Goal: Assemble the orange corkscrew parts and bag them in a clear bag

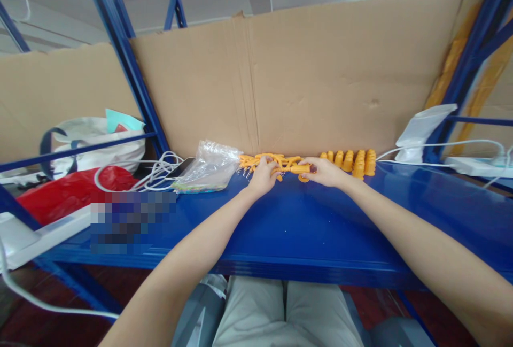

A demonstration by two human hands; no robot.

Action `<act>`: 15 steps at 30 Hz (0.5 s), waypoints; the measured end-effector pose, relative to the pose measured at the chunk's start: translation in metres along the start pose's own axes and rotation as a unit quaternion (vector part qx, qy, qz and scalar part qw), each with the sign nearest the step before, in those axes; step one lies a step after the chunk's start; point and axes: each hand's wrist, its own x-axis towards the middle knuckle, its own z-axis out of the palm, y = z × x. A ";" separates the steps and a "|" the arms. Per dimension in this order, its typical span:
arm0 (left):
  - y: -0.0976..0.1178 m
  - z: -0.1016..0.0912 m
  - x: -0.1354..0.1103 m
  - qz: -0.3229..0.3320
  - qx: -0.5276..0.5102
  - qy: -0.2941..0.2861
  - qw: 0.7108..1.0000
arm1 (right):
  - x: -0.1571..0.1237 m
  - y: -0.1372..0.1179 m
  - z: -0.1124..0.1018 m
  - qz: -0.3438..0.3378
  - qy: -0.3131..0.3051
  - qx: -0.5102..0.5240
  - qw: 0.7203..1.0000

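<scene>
My left hand (263, 176) reaches to the back of the blue table, fingers closed on a small orange plastic piece that they mostly hide. Beside it, my right hand (324, 172) grips the end of an orange cylindrical piece (300, 168) lying sideways between the two hands. Around and behind my left hand is a heap of orange branching plastic parts (252, 160), with small shiny metal bits along its near left side. A round orange disc (303, 178) shows just below my right fingertips. Right of that hand stand several ridged orange pieces (358, 164) in rows.
A clear plastic bag (212, 168) lies left of the heap, next to a dark phone-like slab (181, 168) and white cables (158, 168). A cardboard panel (312, 79) closes off the back. A white power strip (476, 166) is at right; blue posts (124, 58) frame the table.
</scene>
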 end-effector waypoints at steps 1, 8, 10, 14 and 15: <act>-0.001 0.001 0.002 -0.011 -0.017 0.012 1.000 | 0.000 0.000 0.000 0.000 0.000 0.005 1.000; 0.001 -0.002 0.006 -0.042 -0.085 -0.018 0.995 | -0.001 0.005 0.001 0.001 -0.005 0.040 0.999; 0.003 -0.006 0.004 -0.035 -0.050 -0.034 0.998 | 0.000 0.009 0.003 0.018 -0.002 0.075 0.997; 0.008 -0.013 0.000 -0.045 0.039 -0.066 0.996 | 0.002 0.022 0.007 0.066 -0.019 0.178 0.982; 0.009 -0.013 -0.001 -0.048 0.052 -0.073 0.995 | 0.002 0.025 0.008 0.078 -0.027 0.201 0.976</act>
